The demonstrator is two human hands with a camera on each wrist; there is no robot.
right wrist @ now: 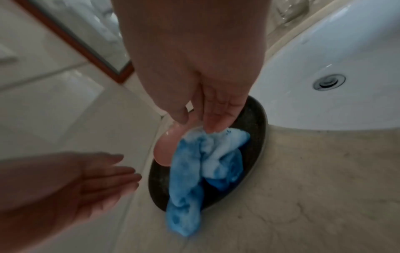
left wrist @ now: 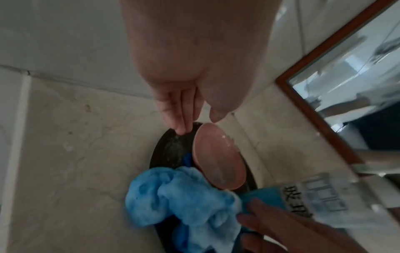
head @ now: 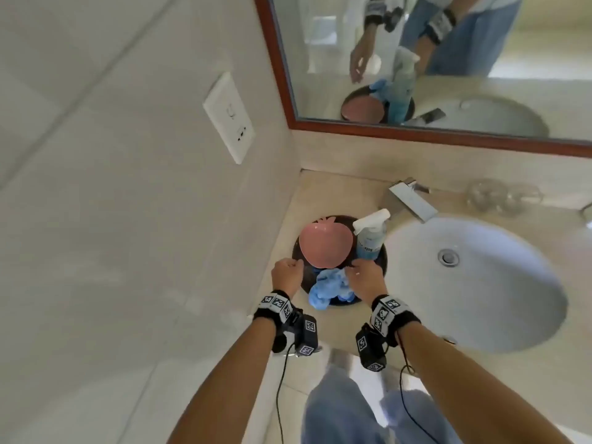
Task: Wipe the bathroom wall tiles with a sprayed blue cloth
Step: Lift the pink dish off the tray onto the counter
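A crumpled blue cloth (head: pixel 331 288) (left wrist: pixel 186 196) (right wrist: pixel 203 164) lies on the near side of a dark round tray (head: pixel 296 251) in the counter's corner. Behind it on the tray are a pink bowl (head: pixel 325 243) and a blue spray bottle (head: pixel 370 238) with a white trigger. My right hand (head: pixel 365 275) (right wrist: pixel 198 124) reaches down with straight fingers, its fingertips (right wrist: pixel 213 127) touching the cloth's top. My left hand (head: pixel 286 272) (left wrist: pixel 199 125) hovers with relaxed fingers over the tray's left edge, holding nothing. The pale wall tiles (head: pixel 128 219) stand to the left.
A white sink (head: pixel 528 315) with a chrome faucet (head: pixel 410 200) lies to the right in the beige counter. A wall socket (head: pixel 229 118) sits on the tiles, and a wood-framed mirror (head: pixel 448 59) hangs behind. Clear glasses (head: pixel 499 195) stand at the back.
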